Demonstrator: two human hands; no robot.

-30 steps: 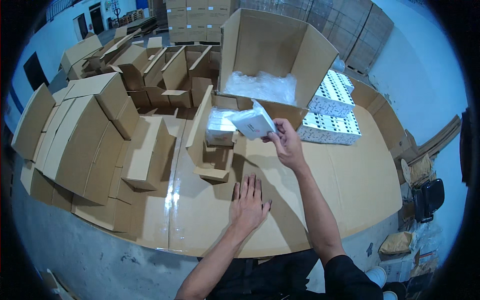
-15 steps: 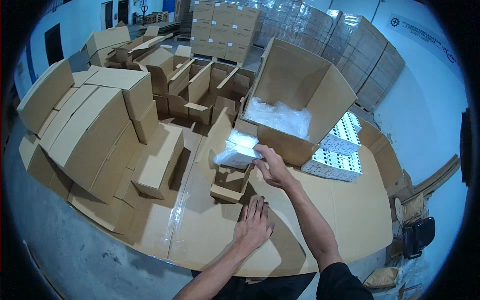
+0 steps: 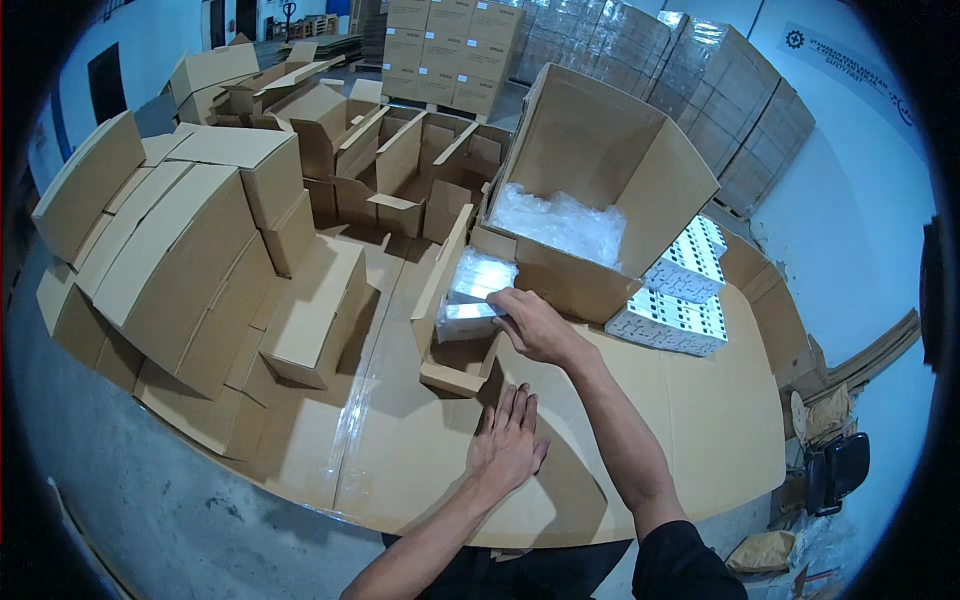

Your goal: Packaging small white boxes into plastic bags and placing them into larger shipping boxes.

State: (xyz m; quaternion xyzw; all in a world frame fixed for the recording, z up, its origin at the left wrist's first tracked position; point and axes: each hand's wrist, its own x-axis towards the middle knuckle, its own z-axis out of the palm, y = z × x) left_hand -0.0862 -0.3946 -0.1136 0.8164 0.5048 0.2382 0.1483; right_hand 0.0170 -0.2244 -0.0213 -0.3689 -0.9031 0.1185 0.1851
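Observation:
My right hand (image 3: 540, 328) pinches a white, flat-sided pack in clear plastic (image 3: 466, 322) by its right end, inside a small open cardboard box (image 3: 452, 381). Behind it in the same box lie more shiny plastic-wrapped packs (image 3: 482, 272); their exact number is hard to make out. The box's flap stands up along its left side, and its near end shows bare cardboard. My left hand (image 3: 508, 445) rests flat on the cardboard-covered table (image 3: 400, 460), fingers stretched toward the box, holding nothing.
Closed brown boxes (image 3: 200, 260) are stacked on the left. Open empty cartons (image 3: 400, 165) stand behind. A large open carton (image 3: 560, 278) holding clear plastic wrap (image 3: 555, 225) sits beyond my right hand, next to white patterned boxes (image 3: 668, 322). Wrapped pallets (image 3: 730, 115) rise further back.
My right hand has brought the plastic-wrapped pack lower into the small box and slightly left. The box's left flap now stands steeper. My left hand stays in place.

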